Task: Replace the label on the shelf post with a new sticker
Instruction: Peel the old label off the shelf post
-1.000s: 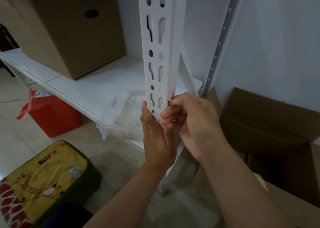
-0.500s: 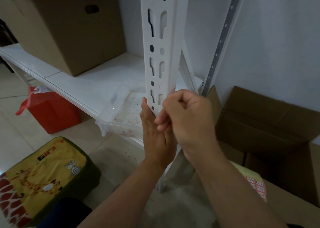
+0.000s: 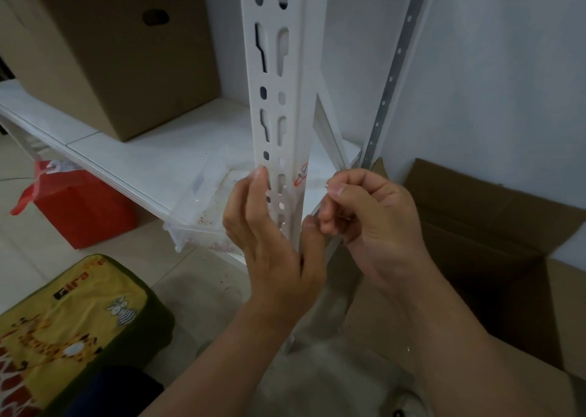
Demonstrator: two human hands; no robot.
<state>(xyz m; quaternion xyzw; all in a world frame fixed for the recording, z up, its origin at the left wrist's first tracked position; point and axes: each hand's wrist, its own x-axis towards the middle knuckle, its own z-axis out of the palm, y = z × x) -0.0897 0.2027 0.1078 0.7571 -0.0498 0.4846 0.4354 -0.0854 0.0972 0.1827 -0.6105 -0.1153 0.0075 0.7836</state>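
The white slotted shelf post (image 3: 295,67) stands upright in the middle of the view. A small white label with red print (image 3: 302,175) sticks on the post's right front edge, slightly crooked. My left hand (image 3: 269,245) grips the post just below the label, with a fingertip on the left face and the thumb on the right edge. My right hand (image 3: 374,220) hovers just right of the post, off the label, with its fingers curled and thumb against the forefinger. I see nothing plainly held between them.
A cardboard box (image 3: 95,61) sits on the white shelf (image 3: 142,163), and a clear plastic tray (image 3: 203,201) overhangs the shelf's edge behind my left hand. A red bag (image 3: 79,207) and a yellow giraffe cushion (image 3: 63,321) lie on the floor. An open cardboard box (image 3: 475,226) stands at the right.
My right hand has come off the post and moved right, which uncovers the label. My left hand has kept its hold on the post.
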